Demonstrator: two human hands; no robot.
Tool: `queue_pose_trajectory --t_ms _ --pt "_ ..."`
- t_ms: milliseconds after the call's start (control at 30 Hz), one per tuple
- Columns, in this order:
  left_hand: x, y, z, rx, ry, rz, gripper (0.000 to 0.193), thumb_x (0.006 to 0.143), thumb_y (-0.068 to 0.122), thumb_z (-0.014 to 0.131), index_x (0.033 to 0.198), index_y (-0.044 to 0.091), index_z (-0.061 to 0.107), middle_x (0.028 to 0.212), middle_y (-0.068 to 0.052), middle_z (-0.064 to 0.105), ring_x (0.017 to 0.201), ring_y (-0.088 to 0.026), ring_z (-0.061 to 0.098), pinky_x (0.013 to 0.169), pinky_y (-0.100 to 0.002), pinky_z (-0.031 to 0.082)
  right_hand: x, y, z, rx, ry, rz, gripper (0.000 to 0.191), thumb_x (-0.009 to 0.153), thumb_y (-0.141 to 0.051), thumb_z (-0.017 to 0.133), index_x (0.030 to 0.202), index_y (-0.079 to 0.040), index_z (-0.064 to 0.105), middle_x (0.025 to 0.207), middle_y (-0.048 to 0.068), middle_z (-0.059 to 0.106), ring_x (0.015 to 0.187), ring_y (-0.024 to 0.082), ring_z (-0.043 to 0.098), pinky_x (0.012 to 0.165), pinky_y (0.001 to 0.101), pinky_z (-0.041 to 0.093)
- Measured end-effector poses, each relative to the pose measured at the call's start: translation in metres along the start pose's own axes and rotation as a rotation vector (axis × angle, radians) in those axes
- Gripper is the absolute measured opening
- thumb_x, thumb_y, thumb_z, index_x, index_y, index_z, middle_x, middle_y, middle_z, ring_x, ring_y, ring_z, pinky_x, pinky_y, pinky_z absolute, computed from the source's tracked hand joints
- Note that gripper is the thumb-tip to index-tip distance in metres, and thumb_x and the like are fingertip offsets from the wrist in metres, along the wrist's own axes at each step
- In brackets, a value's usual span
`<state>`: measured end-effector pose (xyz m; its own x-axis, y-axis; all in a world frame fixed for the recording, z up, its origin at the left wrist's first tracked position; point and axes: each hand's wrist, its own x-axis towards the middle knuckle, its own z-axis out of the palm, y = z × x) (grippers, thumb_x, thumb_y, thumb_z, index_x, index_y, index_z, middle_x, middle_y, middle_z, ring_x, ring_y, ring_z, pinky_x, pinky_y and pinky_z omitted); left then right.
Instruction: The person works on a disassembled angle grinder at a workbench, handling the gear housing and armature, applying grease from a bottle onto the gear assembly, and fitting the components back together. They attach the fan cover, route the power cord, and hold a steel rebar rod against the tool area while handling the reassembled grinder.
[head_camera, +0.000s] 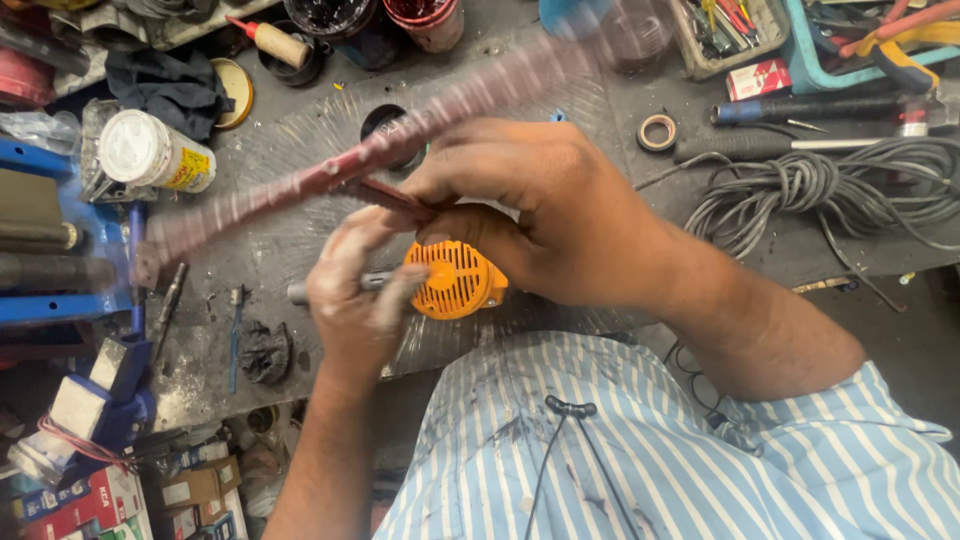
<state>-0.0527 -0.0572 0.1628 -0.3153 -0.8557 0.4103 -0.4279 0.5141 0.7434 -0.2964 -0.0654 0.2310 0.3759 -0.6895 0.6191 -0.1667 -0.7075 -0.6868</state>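
Observation:
My left hand (362, 290) grips the metal shaft (300, 293) of an orange slotted motor part (458, 281), held over a round metal fan grille (300, 150) lying on the bench. My right hand (530, 205) covers the orange part from above and pinches a long dark red strip (300, 185). The strip runs blurred from lower left to upper right across the grille. A thin red wire or rod (385, 193) pokes out from under the right fingers.
A white plastic jar (150, 152) lies at the left beside a blue vise (60, 300). A coil of grey cable (810, 190), a tape roll (657, 132), screwdrivers (800, 108) and a tool tray (725, 30) fill the right. Paint tins (425, 20) stand behind. Boxes (90, 500) sit low left.

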Motion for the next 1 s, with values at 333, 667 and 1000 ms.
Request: queue_pose_trajectory --t_ms 333,667,1000 --pt "0.029 0.027 0.022 0.111 0.053 0.152 0.023 0.089 -0.003 0.074 0.111 0.005 0.071 0.109 -0.008 0.077 0.102 -0.021 0.077 0.091 -0.033 0.062 0.02 -0.004 0.002 -0.025 0.093 -0.133 0.044 0.088 -0.017 0.087 0.12 -0.001 0.063 0.11 0.015 0.061 0.103 0.027 0.066 0.089 0.0365 0.055" --pt "0.034 0.033 -0.007 -0.427 -0.087 -0.027 0.044 0.086 0.002 0.074 0.127 0.002 0.058 0.122 -0.009 0.064 0.113 -0.02 0.067 0.096 -0.03 0.058 0.026 -0.013 0.006 0.133 -0.014 0.111 0.019 0.102 -0.003 0.075 0.12 0.0 0.07 0.108 0.006 0.074 0.095 0.014 0.073 0.083 0.0272 0.059" --pt "0.028 0.016 -0.007 -0.171 -0.11 0.01 0.026 0.1 0.006 0.071 0.124 0.004 0.063 0.107 -0.01 0.077 0.103 -0.021 0.078 0.087 -0.033 0.062 0.049 -0.024 0.009 0.043 0.027 0.092 0.035 0.085 -0.013 0.087 0.11 0.001 0.066 0.102 0.01 0.061 0.097 0.015 0.062 0.087 0.031 0.055"
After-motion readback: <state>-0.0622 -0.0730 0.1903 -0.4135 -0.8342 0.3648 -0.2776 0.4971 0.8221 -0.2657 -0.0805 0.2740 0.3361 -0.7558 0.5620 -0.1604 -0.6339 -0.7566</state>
